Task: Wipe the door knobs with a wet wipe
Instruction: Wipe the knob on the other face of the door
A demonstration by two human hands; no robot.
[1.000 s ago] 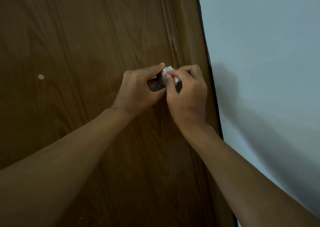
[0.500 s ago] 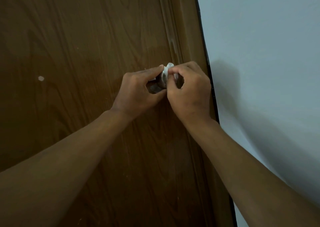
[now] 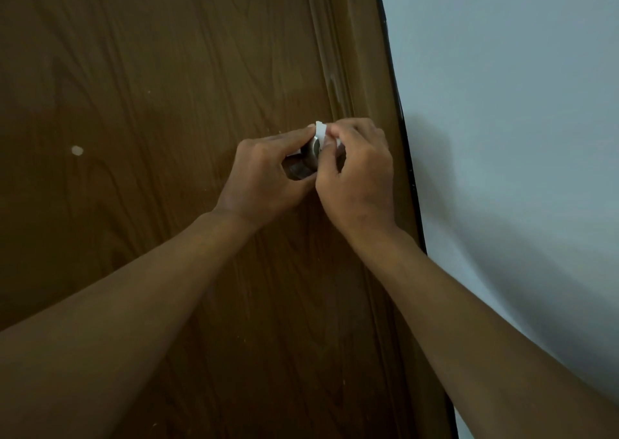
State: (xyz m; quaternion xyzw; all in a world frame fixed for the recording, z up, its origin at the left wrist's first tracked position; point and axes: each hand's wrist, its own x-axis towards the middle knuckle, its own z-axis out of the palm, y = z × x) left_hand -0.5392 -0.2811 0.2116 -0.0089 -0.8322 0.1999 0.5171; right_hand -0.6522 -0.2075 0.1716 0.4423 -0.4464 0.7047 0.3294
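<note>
Round silver metal door knob (image 3: 310, 152) on brown wooden door (image 3: 150, 103): wiping step judged in hand, white wet wipe (image 3: 320, 134) pinched against it by right hand (image 3: 356, 174), knob gripped by left hand (image 3: 268, 177); rotation around knob required next.

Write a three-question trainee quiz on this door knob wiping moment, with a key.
1. True or false: the wet wipe lies over the top of the door knob.
2. Which hand pinches the wipe from the wall side? A. left hand B. right hand
3. Fill in: the pale spot sits on the wooden ____.

Key: 1 true; 2 B; 3 door.
</note>
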